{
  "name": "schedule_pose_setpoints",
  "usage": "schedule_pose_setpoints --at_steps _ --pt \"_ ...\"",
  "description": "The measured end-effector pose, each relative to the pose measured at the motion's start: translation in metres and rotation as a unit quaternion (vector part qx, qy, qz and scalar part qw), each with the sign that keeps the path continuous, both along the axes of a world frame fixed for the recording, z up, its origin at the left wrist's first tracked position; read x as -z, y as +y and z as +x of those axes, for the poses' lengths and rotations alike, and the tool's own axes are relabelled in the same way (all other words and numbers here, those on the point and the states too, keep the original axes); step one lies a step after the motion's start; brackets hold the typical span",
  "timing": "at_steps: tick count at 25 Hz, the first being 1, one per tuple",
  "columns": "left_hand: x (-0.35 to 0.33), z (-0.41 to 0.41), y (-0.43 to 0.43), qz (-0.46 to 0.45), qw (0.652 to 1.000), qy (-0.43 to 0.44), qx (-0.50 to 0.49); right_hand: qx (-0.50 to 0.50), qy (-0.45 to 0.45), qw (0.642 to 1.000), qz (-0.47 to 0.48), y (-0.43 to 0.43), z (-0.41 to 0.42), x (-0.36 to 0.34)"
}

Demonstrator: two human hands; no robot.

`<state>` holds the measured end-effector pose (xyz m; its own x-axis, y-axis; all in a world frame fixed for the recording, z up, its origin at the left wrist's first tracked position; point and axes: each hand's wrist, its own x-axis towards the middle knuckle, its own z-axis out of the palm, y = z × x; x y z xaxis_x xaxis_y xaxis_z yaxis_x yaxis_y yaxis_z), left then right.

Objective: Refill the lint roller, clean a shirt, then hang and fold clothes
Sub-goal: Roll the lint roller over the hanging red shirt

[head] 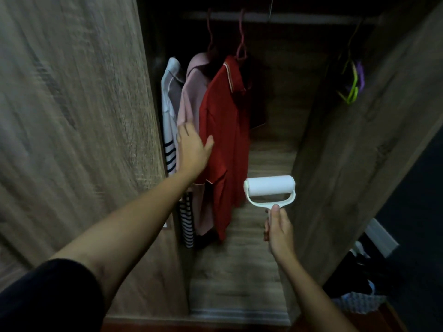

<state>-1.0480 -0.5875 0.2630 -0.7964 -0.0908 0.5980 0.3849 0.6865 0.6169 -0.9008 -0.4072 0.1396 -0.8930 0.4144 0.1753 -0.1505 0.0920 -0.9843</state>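
Note:
A red shirt (pixel 225 130) hangs on a pink hanger (pixel 241 41) from the rail inside an open wooden wardrobe. My left hand (pixel 193 146) lies flat against its left side, fingers straight, between it and a pale pink shirt (pixel 191 101). My right hand (pixel 279 230) grips the handle of a white lint roller (pixel 269 189), held upright to the right of the red shirt's hem, not touching it. A white garment with dark stripes (pixel 169 121) hangs furthest left.
The wardrobe door (pixel 72 116) stands open at left, the other door (pixel 359 140) at right. Green and purple empty hangers (pixel 353 85) hang at the rail's right end. The wardrobe floor (pixel 239 271) is bare wood. Dark clothes and a patterned bag (pixel 359 300) lie lower right.

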Motion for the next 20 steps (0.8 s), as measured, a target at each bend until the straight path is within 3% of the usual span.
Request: schedule_pose_setpoints --at_steps 3,5,8,12,15,17,20 --pt "-0.017 -0.019 0.01 0.106 0.981 -0.163 0.015 0.015 0.014 1.0 -0.012 0.002 -0.004 -0.003" --pt "-0.02 -0.016 0.011 0.142 0.969 -0.193 0.061 0.024 0.02 0.999 -0.011 0.001 -0.009 -0.003" --pt "-0.027 0.011 0.008 0.106 0.99 -0.075 0.06 0.014 0.021 1.0 0.002 0.0 -0.018 -0.001" --pt "-0.057 0.035 -0.025 0.022 0.987 0.143 -0.076 -0.01 0.048 0.999 0.02 -0.005 -0.03 -0.001" --pt "-0.085 0.029 -0.059 -0.004 0.978 0.197 -0.073 -0.016 0.037 0.998 0.038 -0.012 -0.043 -0.007" --pt "-0.099 0.024 -0.075 0.016 0.98 0.195 -0.043 -0.027 0.037 0.998 0.046 -0.014 -0.056 -0.007" --pt "-0.104 0.017 -0.092 0.049 0.982 0.179 -0.04 -0.081 -0.016 0.988 0.131 -0.023 -0.071 0.01"
